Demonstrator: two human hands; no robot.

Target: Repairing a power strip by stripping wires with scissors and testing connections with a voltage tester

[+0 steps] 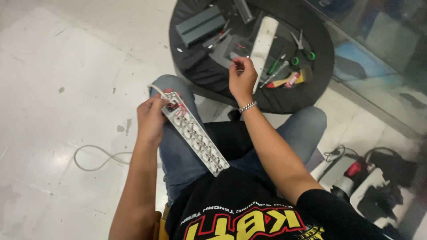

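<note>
One round black table [213,75] of tools stands on pale floor tiles [66,66].

Bright even overhead light, soft shadows, slight motion blur

Right hand [242,78] fingertips pinch something too small to tell (maybe a screw, can't confirm). Just beyond it, the white cover strip [263,42] is partly hidden behind the fingers. Left hand [151,118] palm hides the near end of the opened power strip [195,135], and the red wires [178,109] beside its thumb are too fine to trace. The white cable [100,158] vanishes behind the left forearm. Far right of the right arm, dark gear [382,186] runs off the frame edge, blurred.
</note>
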